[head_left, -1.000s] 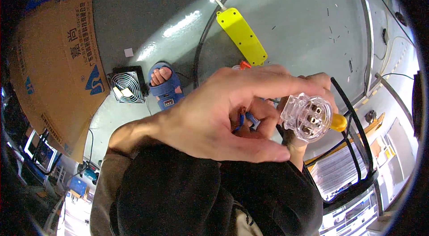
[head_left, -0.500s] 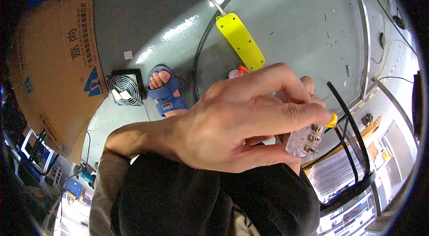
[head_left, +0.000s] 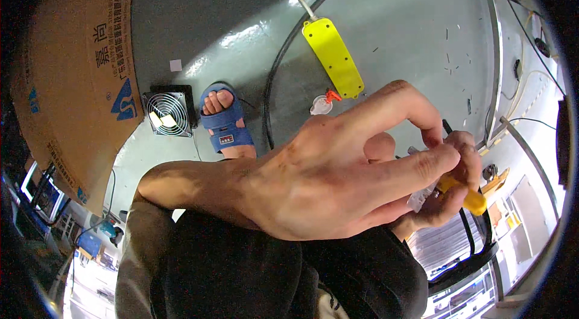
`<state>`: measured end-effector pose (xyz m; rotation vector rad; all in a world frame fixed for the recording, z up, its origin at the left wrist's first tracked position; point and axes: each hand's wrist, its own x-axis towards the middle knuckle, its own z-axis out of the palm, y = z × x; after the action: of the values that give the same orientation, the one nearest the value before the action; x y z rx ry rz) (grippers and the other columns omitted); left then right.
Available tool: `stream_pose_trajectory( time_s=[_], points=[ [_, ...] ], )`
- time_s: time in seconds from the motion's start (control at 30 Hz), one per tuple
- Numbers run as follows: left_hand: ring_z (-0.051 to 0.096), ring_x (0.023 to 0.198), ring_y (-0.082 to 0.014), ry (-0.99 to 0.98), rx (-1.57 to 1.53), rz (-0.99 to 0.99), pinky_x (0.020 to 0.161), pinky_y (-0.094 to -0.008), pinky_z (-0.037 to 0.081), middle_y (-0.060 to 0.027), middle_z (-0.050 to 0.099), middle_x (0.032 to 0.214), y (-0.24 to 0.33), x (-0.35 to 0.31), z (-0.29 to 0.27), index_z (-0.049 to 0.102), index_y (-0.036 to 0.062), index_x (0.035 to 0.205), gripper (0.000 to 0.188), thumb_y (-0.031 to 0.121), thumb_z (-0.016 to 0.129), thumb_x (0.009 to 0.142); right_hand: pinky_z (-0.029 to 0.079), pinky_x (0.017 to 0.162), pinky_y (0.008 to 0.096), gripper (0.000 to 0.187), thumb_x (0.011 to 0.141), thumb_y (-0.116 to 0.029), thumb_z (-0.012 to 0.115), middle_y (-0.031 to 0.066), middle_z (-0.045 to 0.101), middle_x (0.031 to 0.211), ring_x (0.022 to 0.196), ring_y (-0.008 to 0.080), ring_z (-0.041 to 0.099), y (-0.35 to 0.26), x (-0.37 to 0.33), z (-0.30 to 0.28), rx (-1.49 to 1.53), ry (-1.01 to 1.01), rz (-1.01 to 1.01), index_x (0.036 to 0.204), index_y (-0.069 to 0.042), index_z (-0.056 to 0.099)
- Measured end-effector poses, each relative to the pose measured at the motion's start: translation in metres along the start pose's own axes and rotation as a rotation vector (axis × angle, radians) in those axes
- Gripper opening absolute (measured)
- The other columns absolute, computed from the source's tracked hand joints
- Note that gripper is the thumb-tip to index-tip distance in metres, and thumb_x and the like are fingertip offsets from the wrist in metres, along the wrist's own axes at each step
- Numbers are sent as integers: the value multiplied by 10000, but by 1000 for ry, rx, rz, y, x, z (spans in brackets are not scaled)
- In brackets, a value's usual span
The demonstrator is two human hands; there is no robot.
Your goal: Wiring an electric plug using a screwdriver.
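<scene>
Lower and further right than half a second before sat the rounded yellow plastic handle [head_left: 474, 203], while the clear plastic fitting [head_left: 420, 199] had slipped mostly out of sight behind the fingers of the left hand [head_left: 338, 180]. That fitting was right of centre in the frame, between the two hands. The work looked partway along: the fitting was in hand, only slivers of it showed, and whether anything inside was fastened or loose could not be told. A round, whitish translucent piece [head_left: 321, 105] and a small orange piece [head_left: 332, 96] lay apart from it on the grey floor [head_left: 398, 35], above the frame's centre.

The left forearm came in from the lower left, back of the hand up, one finger stretched rightward and another arched above it. Its fingertips met the right hand [head_left: 446, 208]; their exact grip was hidden. The right hand, farther right and partly covered, was curled narrowly around the yellow handle, whose end pointed toward the lower right.
</scene>
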<state>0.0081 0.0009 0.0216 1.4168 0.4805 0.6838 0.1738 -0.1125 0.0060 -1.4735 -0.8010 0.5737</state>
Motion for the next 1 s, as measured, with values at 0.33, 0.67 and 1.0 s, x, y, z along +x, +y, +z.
stream_pose_trajectory(
  time_s=[0.33,0.67,1.0],
  points=[
    [541,674,-52,-53,29,-39,497,-165,440,-116,474,1083,10,2,-7,616,106,1178,514,-49,703,696,463,719,335,408,796,-305,680,305,501,1110,872,294,559,-15,13,-13,-142,-470,-19,1084,-25,606],
    [502,575,-29,29,10,64,506,-154,416,-84,491,1050,-3,2,1,631,128,1165,504,-1,739,691,466,712,334,399,830,-292,649,339,479,1147,847,273,568,-17,21,-15,-125,-684,-4,1106,-11,586],
    [504,478,-57,117,-215,-91,458,-185,382,-123,639,905,1,3,-1,612,-35,1064,441,-88,688,633,554,698,423,339,921,-241,526,376,474,1135,913,418,611,-19,-4,-10,53,-460,43,1204,-63,469]
  ],
)
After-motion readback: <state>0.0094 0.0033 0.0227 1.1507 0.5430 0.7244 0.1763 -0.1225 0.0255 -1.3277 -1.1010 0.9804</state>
